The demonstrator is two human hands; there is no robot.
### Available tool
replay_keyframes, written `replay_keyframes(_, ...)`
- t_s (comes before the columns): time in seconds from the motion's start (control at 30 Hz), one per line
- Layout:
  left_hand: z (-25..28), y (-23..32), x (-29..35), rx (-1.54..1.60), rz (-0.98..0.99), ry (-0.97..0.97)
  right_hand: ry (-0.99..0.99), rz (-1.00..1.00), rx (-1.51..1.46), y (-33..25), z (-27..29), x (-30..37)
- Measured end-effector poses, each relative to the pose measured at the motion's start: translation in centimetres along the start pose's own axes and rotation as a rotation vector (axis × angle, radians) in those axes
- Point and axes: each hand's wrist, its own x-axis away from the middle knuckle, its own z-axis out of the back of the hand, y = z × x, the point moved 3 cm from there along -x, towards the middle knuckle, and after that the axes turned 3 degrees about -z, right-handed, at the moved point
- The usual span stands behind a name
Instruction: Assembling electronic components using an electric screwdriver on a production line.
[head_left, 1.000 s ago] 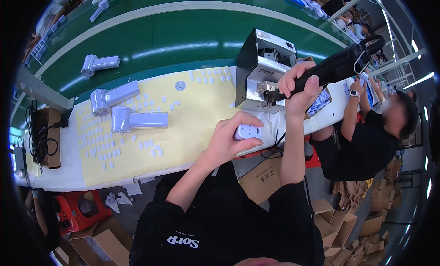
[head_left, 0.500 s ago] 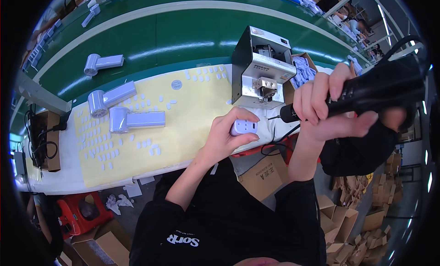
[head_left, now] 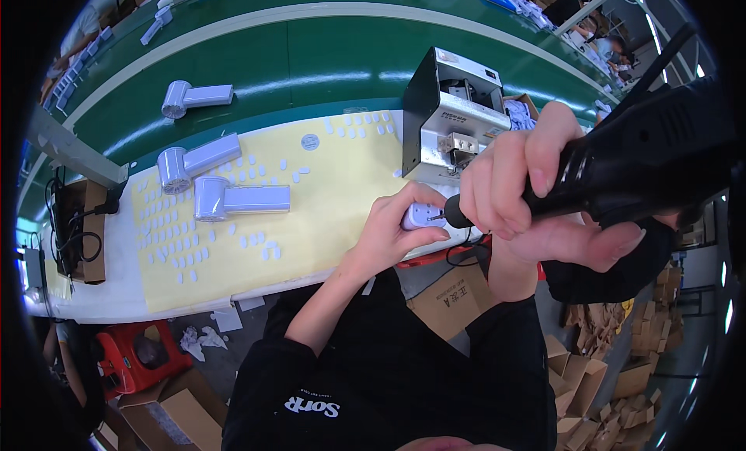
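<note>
Holding the small pale plastic part in your left hand, you have it pinched at the near edge of the yellow mat, just in front of the grey metal screw feeder. Your right hand is wrapped tight around the black electric screwdriver, whose tip sits against the part's end. By the look of it, the fastening on this piece is under way rather than finished; whether the screw is seated you cannot tell from here.

Left of the feeder, two lavender, smooth, hairdryer-shaped housings lie on the mat, and a third rests beyond it on the glossy green conveyor belt. Whether those are done is not visible.

Scattered across the mat, left of the feeder, are many small white oval pieces, flat and matte. The mat itself looks soft and rubbery. The feeder is boxy, with a dark side panel and a bright steel front.
</note>
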Motion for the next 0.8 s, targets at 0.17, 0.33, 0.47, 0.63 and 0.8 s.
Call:
replay_keyframes(0.17, 0.0, 0.1, -0.1, -0.020, -0.019, -0.006, -0.086, 0.034, -0.085, 0.5, 0.4, -0.4)
replay_keyframes(0.33, 0.0, 0.1, -0.1, 0.004, -0.023, -0.006, -0.120, -0.044, -0.046, 0.5, 0.6, -0.5)
replay_keyframes(0.47, 0.1, 0.1, -0.2, -0.021, -0.028, -0.004, -0.159, -0.117, -0.010, 0.2, 0.8, -0.7)
replay_keyframes(0.63, -0.2, 0.1, -0.5, -0.046, -0.045, 0.020, -0.182, -0.187, 0.011, -0.3, 1.0, -0.8)
replay_keyframes(0.8, 0.1, 0.3, -0.4, -0.046, -0.041, 0.029, -0.222, -0.226, -0.056, 0.3, 0.8, -1.4)
